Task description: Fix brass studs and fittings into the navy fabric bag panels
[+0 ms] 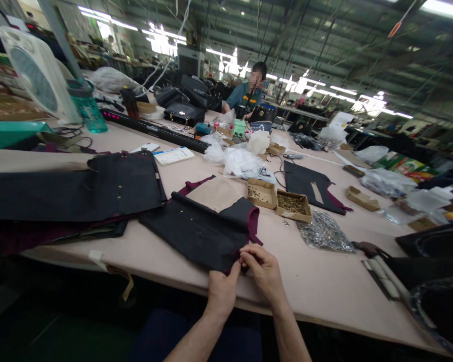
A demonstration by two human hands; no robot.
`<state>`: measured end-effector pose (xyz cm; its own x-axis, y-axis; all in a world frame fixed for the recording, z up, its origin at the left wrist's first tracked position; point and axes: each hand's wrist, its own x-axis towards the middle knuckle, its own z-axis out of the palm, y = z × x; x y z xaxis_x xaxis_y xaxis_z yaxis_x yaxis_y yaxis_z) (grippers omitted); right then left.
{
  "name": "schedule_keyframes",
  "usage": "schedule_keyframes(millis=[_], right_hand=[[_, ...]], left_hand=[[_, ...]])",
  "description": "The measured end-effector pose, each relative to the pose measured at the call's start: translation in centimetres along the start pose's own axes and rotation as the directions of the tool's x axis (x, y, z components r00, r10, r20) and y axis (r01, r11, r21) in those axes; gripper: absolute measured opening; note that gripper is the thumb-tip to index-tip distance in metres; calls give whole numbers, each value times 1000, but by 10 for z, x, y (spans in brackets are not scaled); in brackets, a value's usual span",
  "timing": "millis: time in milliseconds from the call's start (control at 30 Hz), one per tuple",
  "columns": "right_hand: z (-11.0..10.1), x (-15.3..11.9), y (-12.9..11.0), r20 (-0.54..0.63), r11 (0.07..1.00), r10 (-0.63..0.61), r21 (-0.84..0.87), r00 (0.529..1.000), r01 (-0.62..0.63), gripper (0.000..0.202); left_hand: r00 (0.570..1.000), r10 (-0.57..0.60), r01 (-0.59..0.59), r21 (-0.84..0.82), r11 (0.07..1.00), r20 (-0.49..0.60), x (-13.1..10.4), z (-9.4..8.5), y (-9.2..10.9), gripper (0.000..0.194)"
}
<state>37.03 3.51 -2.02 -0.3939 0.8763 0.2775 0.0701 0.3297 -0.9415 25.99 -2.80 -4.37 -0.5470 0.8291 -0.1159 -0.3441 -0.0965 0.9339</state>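
Angled forearms inward over near edge of surface [309,284]. Gripped near-right corner of black maroon-edged panel [202,234] between thumb and hidden fingers of left hand [222,291]. Closed right hand [263,274] in tight fingertip pinch at same corner, equally near. Found panel leftward of and beyond grip, with long axis slanting toward stacked black panels [109,188].

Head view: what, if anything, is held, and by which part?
The dark panel, by the corner nearest the wearer, in the left grip. What the right grip pinches at that corner is unclear.
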Motion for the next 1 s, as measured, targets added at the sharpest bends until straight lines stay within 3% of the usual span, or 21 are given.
schedule_keyframes(millis=[233, 400, 567, 833, 1000], right_hand=[[4, -4, -1, -46, 997, 68, 25, 997, -67, 15], [6, -1, -1, -40, 981, -134, -145, 990, 127, 9], [9, 1, 3, 2, 907, -345, -259, 939, 334, 6], [14, 6, 6, -13, 941, -256, -231, 967, 246, 11], [16, 9, 1, -23, 966, -175, -199, 984, 167, 14]], left_hand=[[1000, -24, 23, 85, 996, 12, 0, -2, 1, 47], [1000, -30, 29, 115, 993, 10, 3, -5, -4, 53], [1000, 15, -15, 73, 997, -2, 3, -6, -4, 50], [999, 28, -28, 20, 999, -37, 2, -3, -1, 49], [998, 44, -41, 74, 996, -51, 2, -4, -5, 43]])
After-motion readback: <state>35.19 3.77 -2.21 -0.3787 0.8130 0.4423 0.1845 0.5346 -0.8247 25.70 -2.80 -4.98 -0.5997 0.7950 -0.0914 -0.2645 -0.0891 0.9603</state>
